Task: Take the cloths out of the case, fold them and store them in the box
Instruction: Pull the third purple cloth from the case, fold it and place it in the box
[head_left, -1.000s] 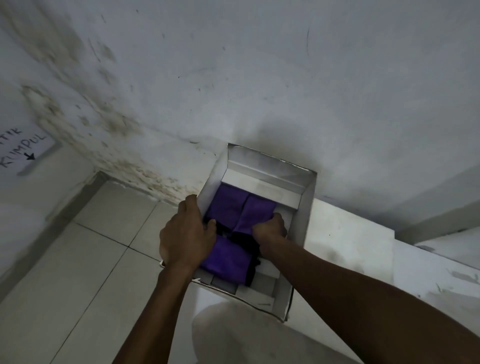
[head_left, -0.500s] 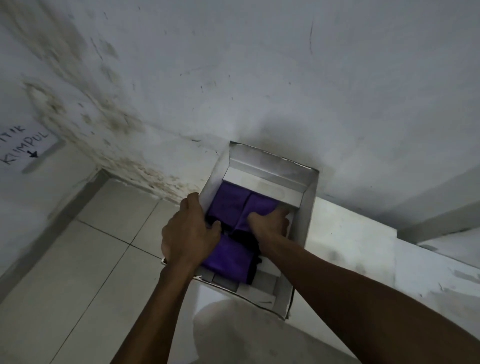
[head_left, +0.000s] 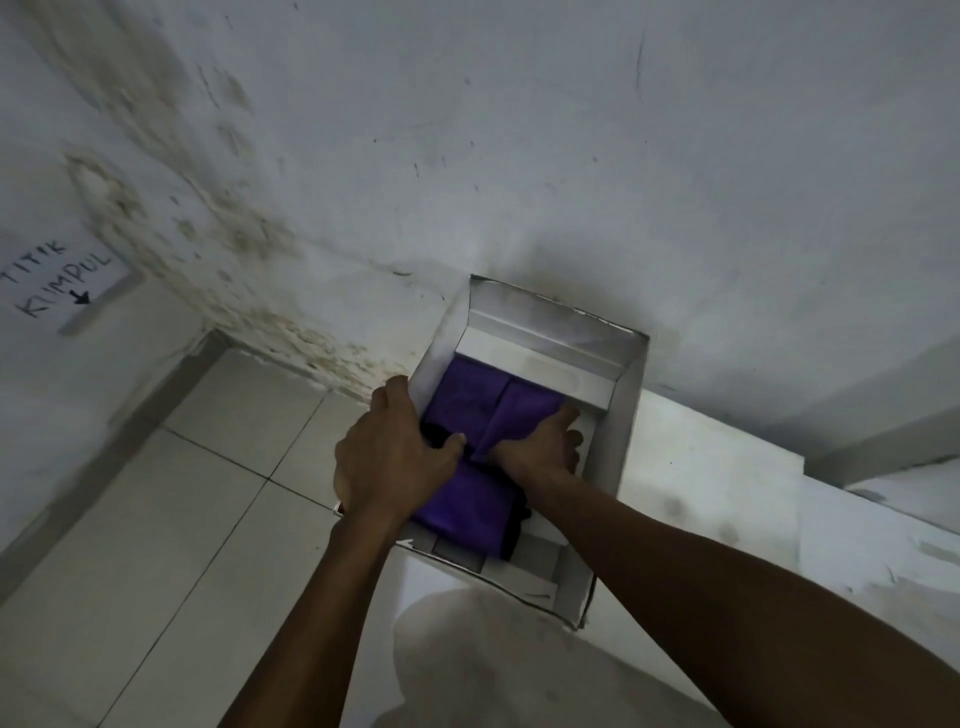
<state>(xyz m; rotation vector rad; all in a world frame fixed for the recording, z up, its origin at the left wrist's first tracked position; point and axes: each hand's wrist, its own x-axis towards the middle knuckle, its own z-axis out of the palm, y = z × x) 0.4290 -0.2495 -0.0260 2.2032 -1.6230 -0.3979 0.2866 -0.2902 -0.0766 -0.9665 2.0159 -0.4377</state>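
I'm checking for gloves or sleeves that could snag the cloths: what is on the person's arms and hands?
Nothing shows: the left hand and right hand are bare, with no gloves, rings or watch visible, and both forearms are uncovered, no sleeves in view.

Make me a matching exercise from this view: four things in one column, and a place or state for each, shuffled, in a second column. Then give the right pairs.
Things
1. purple cloths
2. left hand
3. paper sign
4. right hand

Places or states
A. stuck on the wall at far left, with handwriting and an arrow
B. inside the box, fingers on the cloth near its right wall
C. lying folded inside the white box
D. over the box's left wall, thumb on the cloths

Pairs: 1-C, 2-D, 3-A, 4-B
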